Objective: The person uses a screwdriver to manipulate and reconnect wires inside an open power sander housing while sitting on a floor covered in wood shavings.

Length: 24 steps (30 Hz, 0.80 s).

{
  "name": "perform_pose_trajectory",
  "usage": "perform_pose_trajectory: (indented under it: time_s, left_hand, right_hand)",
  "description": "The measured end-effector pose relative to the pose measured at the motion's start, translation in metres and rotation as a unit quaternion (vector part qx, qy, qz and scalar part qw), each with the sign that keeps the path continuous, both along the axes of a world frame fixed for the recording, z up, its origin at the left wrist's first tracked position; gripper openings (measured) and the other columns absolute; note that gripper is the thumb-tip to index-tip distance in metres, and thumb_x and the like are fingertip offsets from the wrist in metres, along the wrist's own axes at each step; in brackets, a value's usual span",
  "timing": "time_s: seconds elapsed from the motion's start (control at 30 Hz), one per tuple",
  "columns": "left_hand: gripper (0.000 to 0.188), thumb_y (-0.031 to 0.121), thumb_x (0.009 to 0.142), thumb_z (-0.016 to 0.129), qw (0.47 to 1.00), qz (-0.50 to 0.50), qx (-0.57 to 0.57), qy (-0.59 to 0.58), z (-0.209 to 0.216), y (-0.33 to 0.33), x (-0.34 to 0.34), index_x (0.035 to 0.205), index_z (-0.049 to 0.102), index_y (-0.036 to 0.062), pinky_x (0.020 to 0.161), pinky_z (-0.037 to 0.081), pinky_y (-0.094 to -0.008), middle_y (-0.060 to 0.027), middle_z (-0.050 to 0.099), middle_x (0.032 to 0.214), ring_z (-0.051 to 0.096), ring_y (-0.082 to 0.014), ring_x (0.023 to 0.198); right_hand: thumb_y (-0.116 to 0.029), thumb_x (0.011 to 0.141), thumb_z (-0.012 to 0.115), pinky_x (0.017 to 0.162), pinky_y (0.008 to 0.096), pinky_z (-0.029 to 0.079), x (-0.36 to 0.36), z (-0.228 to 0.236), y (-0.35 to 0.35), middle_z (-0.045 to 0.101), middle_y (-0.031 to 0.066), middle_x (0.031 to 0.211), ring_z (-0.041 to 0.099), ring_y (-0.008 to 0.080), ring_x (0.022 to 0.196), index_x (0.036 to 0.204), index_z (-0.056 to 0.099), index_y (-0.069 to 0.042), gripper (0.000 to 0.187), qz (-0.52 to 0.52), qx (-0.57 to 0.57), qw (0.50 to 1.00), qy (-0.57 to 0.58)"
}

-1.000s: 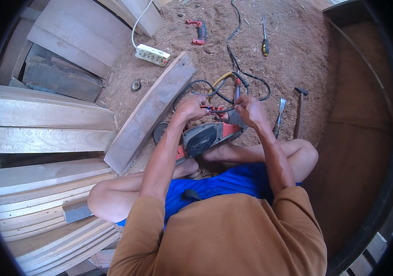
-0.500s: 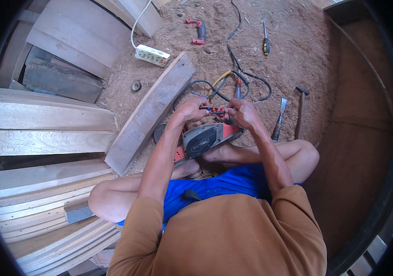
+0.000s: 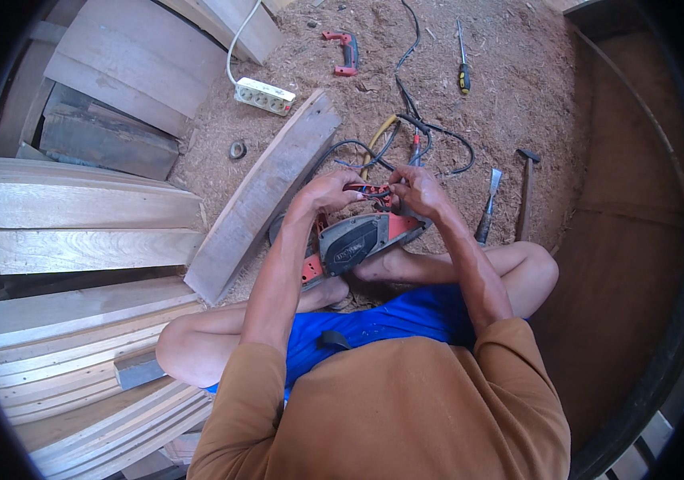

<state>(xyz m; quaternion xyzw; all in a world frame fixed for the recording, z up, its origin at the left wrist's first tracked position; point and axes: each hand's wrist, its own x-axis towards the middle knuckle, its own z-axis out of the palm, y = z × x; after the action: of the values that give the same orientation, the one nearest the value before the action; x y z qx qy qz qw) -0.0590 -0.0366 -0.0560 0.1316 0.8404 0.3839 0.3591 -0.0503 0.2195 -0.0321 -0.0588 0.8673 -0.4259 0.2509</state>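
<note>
Between my crossed legs sits a red and grey electric planer, tilted, with a dark side cover. Its red handle is opened up, and dark wires show inside. My left hand grips the handle's left end, thumb and fingers closed. At the other end my right hand pinches among the wires; whatever is between its fingertips is too small to make out. A red and black handle cover lies loose farther off. Just beyond my right hand, a red-tipped tool is partly hidden by that hand.
A plank lies slantwise at left, near a tape roll and a white power strip. Cables tangle ahead. A screwdriver, chisel and hammer lie rightward. Stacked boards and a curved brown panel flank me.
My right fingers have shifted slightly at the wires, and the view has moved a little. Both hands stay at the planer's opened handle.
</note>
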Motion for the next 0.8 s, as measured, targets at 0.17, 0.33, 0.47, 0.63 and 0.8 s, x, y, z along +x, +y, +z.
perform_pose_trajectory:
  time_s: [0.17, 0.33, 0.47, 0.63, 0.8]
  left_hand:
    - [0.028, 0.025, 0.100, 0.064, 0.993, 0.042, 0.060, -0.090, -0.020, -0.003, -0.004, 0.116, 0.072, 0.0039, 0.077, 0.051, -0.0342, -0.0070, 0.070, 0.087, 0.061, -0.0169, 0.081]
    - [0.028, 0.028, 0.100, 0.061, 0.999, 0.031, -0.013, -0.006, 0.000, 0.007, 0.001, 0.112, 0.073, 0.0052, 0.079, 0.052, -0.0362, -0.0098, 0.072, 0.091, 0.065, -0.0189, 0.085]
    - [0.027, 0.027, 0.095, 0.064, 0.998, 0.056, -0.015, 0.000, 0.004, 0.009, 0.002, 0.109, 0.073, 0.0059, 0.084, 0.053, -0.0403, -0.0140, 0.074, 0.099, 0.070, -0.0256, 0.095]
    - [0.024, 0.026, 0.090, 0.065, 0.989, 0.055, -0.130, 0.051, 0.016, 0.024, 0.004, 0.107, 0.072, 0.0104, 0.087, 0.054, -0.0464, -0.0170, 0.074, 0.104, 0.070, -0.0361, 0.102]
    - [0.024, 0.023, 0.089, 0.063, 0.986, 0.049, -0.144, 0.070, 0.025, 0.026, 0.008, 0.108, 0.071, 0.0111, 0.090, 0.053, -0.0498, -0.0187, 0.072, 0.107, 0.068, -0.0397, 0.106]
  right_hand:
    - [-0.008, 0.088, 0.067, 0.070, 0.0399, 0.055, -0.002, -0.008, -0.001, 0.072, 0.0138, 0.077, 0.073, 0.0229, 0.075, 0.102, 0.071, 0.000, 0.017, 0.000, -0.036, 0.999, -0.014]
    - [-0.010, 0.088, 0.068, 0.070, 0.0399, 0.055, 0.000, -0.007, 0.002, 0.073, 0.0136, 0.079, 0.073, 0.0232, 0.076, 0.101, 0.071, 0.000, 0.017, -0.003, -0.030, 0.999, -0.024]
    - [-0.012, 0.088, 0.069, 0.070, 0.0398, 0.055, 0.000, -0.009, 0.002, 0.073, 0.0138, 0.079, 0.073, 0.0231, 0.075, 0.101, 0.071, 0.000, 0.018, -0.007, -0.044, 0.999, -0.031]
    - [-0.010, 0.088, 0.071, 0.065, 0.0369, 0.054, 0.002, -0.029, 0.004, 0.070, 0.0106, 0.077, 0.071, 0.0197, 0.071, 0.100, 0.069, 0.001, 0.016, -0.034, -0.068, 0.997, -0.031]
    - [-0.005, 0.090, 0.073, 0.058, 0.0314, 0.052, 0.005, -0.043, 0.004, 0.066, 0.0057, 0.077, 0.066, 0.0143, 0.066, 0.108, 0.062, 0.000, 0.021, -0.133, -0.193, 0.965, -0.119]
